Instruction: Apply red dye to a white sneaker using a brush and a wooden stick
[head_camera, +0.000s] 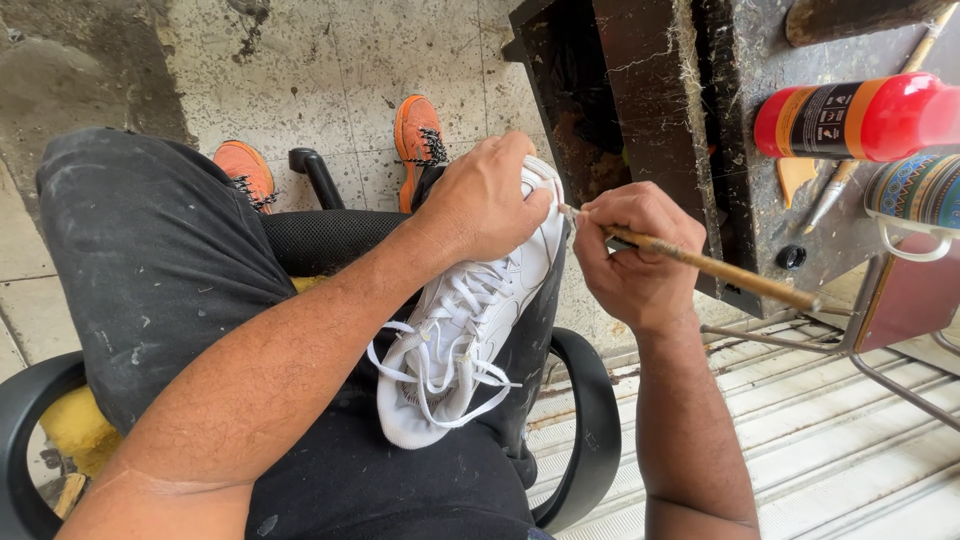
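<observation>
Your left hand (485, 200) clamps the heel end of the white sneaker (470, 320), fingers curled tight over it, while the shoe lies across your right thigh with its laced toe pointing toward you. Your right hand (630, 260) pinches a wooden-handled brush (720, 268) between thumb and fingers, its tip touching the sneaker's heel edge. On the dark, stained bench (740, 180) at your right, a red spray can (850, 120) lies on its side beside a patterned mug (920, 190); the mug's contents cannot be seen, and below is worn speckled floor (330, 70).
</observation>
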